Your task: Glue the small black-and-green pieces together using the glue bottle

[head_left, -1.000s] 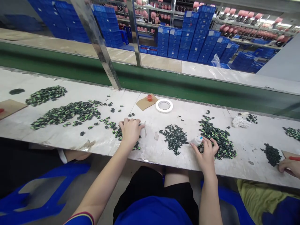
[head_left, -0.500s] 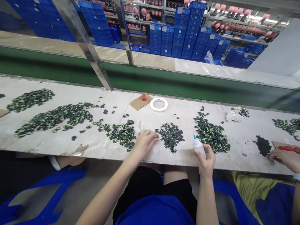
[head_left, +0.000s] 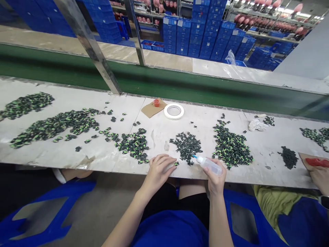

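Right hand (head_left: 215, 178): grip clamped around the body of a small squeeze bottle (head_left: 209, 165), held over the near edge of the worktop (head_left: 102, 156). The bottle's long axis lies almost level, with the nozzle pointing left and slightly away. Body translucent white, tip blue; contents cannot be made out. Left of the bottle, the left hand (head_left: 159, 168) rests palm down, fingers together; whether its grip holds anything cannot be told. Just beyond the bottle's nozzle lies a pile of dark parts (head_left: 186, 146). Farther beyond the bottle: a tape roll (head_left: 174, 111) and a red cap (head_left: 156, 102) on cardboard (head_left: 149, 110).
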A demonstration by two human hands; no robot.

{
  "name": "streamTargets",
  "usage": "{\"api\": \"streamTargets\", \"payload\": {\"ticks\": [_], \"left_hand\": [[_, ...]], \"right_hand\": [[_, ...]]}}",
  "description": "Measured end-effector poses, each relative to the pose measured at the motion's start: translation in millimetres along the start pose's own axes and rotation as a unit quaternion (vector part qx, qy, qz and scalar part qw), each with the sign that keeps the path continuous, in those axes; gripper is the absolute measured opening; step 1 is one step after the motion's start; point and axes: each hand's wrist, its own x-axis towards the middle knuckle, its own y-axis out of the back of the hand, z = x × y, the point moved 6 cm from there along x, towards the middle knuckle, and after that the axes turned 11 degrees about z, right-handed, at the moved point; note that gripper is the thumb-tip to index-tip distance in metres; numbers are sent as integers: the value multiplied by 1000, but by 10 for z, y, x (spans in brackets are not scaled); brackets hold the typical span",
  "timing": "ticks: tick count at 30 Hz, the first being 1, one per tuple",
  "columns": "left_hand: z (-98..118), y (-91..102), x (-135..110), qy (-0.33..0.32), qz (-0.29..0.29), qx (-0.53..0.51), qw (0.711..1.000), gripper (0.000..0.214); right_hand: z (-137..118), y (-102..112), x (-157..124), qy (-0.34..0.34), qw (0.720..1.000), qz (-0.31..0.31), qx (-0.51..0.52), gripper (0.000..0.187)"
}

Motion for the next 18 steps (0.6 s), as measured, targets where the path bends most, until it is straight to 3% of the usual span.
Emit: {"api": "streamTargets", "payload": {"ticks": [7,18], "left_hand": [[-32,-4,28,48,30,-21,998,10],[-39,9,41,64,41,-39,996,6]], "right_hand": [[-109,-127,-126,25,998,16,-58,27],[-174,-287,-220,36,990,31,-136,29]]}}
